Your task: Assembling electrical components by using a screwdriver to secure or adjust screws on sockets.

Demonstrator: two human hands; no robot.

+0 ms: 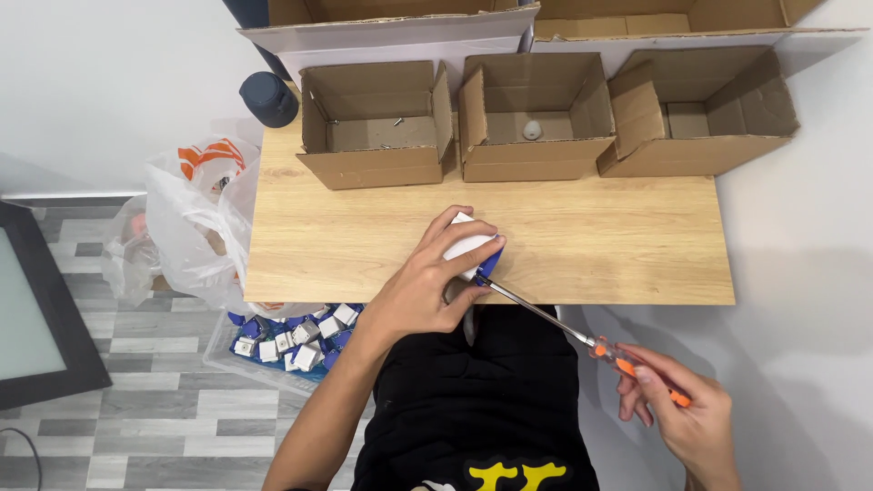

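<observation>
Head view, left hand [427,286] grip clenched on white-blue block [473,247], right hand [687,414] grasping orange-handled screwdriver [582,336], tip at block

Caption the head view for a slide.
Left hand steadies a white-and-blue part on the wooden table; right hand drives a screwdriver.

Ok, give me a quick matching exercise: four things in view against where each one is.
Things:
1. screwdriver
2. white and blue block
3. dark round container
4. bin of small blocks

Places:
A. on the floor under the table's near left edge
B. at the table's far left corner
C. in the right hand
D. under the left hand on the table

Pairs: 1-C, 2-D, 3-B, 4-A
</observation>
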